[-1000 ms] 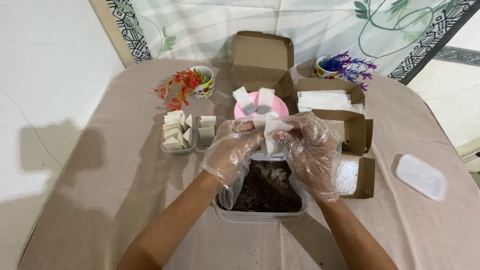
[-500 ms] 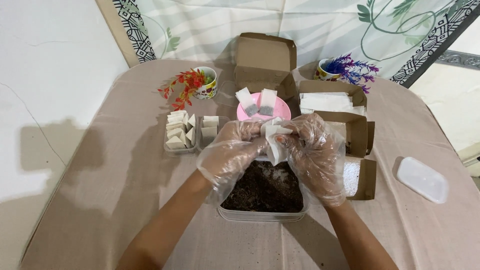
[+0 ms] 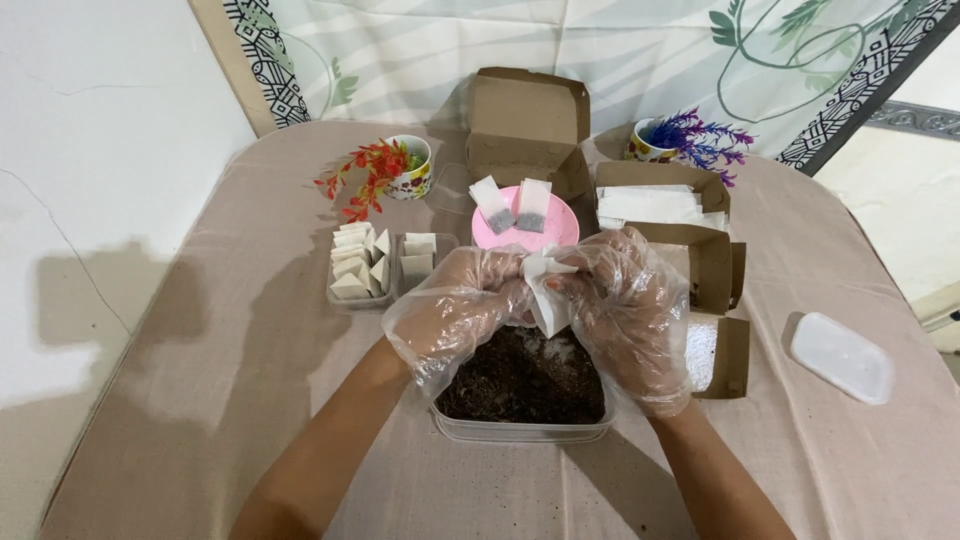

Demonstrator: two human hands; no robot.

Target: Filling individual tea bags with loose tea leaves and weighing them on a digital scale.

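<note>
My left hand (image 3: 462,300) and right hand (image 3: 618,290) pinch a small white paper sachet (image 3: 548,290) above the tub of dark grounds (image 3: 525,385); it seems light, flimsy, tearable, so I'd grip its top edges.

gloved hands (image 3: 545,300) hide paper sachet's (image 3: 548,300) opening.

I see an evenly lit, fairly bright picture with soft indoor light. A broad grey shadow lies across the left wall (image 3: 90,300) and the left side of the bench (image 3: 230,380). The clear gloves on both hands (image 3: 470,305) catch small glints. Focus is sharp at centre; the bench edges bow slightly from the wide lens.
</note>
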